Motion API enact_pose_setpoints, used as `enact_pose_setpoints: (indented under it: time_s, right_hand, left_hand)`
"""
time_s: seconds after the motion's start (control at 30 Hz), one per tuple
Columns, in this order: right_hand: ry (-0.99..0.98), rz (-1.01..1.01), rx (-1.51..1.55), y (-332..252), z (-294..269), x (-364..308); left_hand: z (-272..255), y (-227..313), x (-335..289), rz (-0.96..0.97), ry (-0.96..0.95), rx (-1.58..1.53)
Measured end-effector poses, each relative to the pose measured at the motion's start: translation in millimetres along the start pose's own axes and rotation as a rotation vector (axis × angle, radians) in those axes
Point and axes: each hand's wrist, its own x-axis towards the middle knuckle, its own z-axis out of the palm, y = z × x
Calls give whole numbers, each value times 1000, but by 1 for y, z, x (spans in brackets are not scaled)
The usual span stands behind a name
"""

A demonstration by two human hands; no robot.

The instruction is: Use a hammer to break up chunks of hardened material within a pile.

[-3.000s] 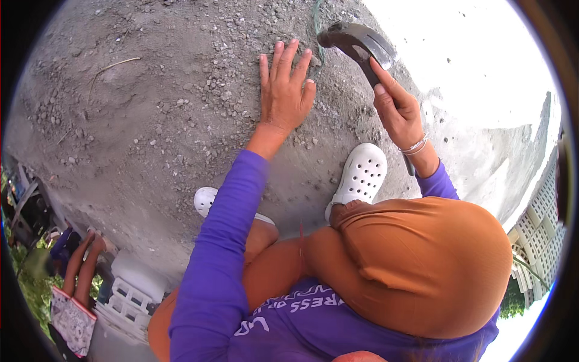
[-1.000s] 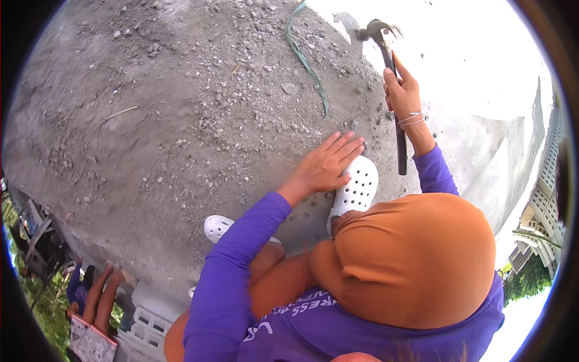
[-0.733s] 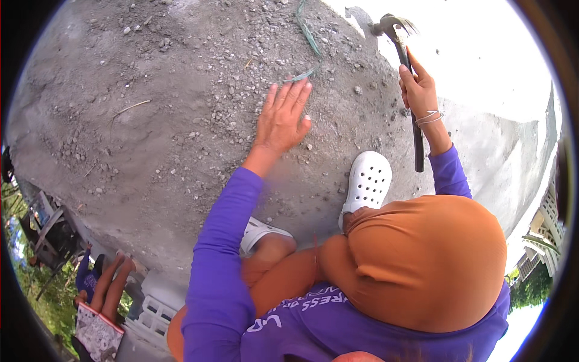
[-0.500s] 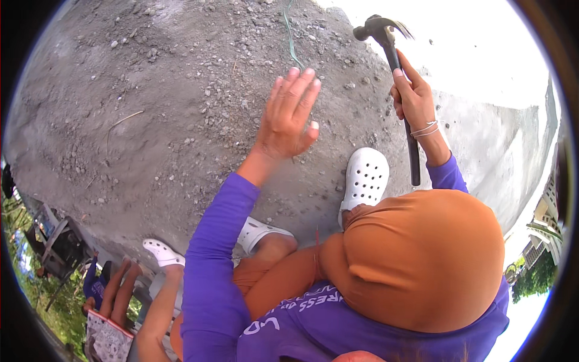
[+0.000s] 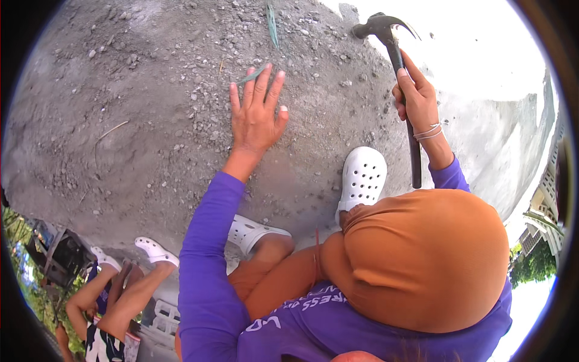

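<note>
My right hand (image 5: 419, 102) is wrapped round the handle of a claw hammer (image 5: 379, 26), its dark head raised at the upper right. The bottom of the handle hangs down past my wrist. My left hand (image 5: 256, 117) is open, palm down with fingers spread over the gritty grey ground (image 5: 163, 96). A thin green strip (image 5: 252, 75) lies across its fingertips; whether the fingers touch it I cannot tell. Just beyond, another green strip (image 5: 272, 27) lies on the grit.
My white perforated clogs (image 5: 363, 175) stand below my hands. At the lower left another person's leg (image 5: 132, 289) and white clog (image 5: 157, 250) show beside grey hollow blocks (image 5: 164, 320). Pale smooth concrete (image 5: 476, 130) runs along the right. A thin twig (image 5: 111, 130) lies at left.
My left hand has moved left and its fingers have spread. The green strip now shows as two visible pieces. My right hand and the hammer have barely moved. The person at lower left has shifted.
</note>
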Motion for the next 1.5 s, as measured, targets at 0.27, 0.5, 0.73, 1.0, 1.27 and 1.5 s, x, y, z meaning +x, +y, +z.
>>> enact_pose_setpoints:
  time_s: [0.27,0.5,0.73,1.0,1.27,1.5]
  right_hand:
    - [1,-25,-22,2,9,-3]
    - [55,17,-43,-1,9,-3]
    - [-77,-92,-4,3,38,-6]
    - [-513,-299,-207,-11,82,21]
    - [-106,-384,-274,-12,79,49]
    - [-413,-452,-313,-9,106,10]
  left_hand:
    - [21,76,90,265,289,-326]
    - [25,12,98,202,351,-153]
    - [-30,-36,-35,107,190,-132]
    - [-24,-129,-94,-771,602,103]
    - [13,-29,-38,-878,695,-365]
    - [-3,17,-32,-279,679,-725]
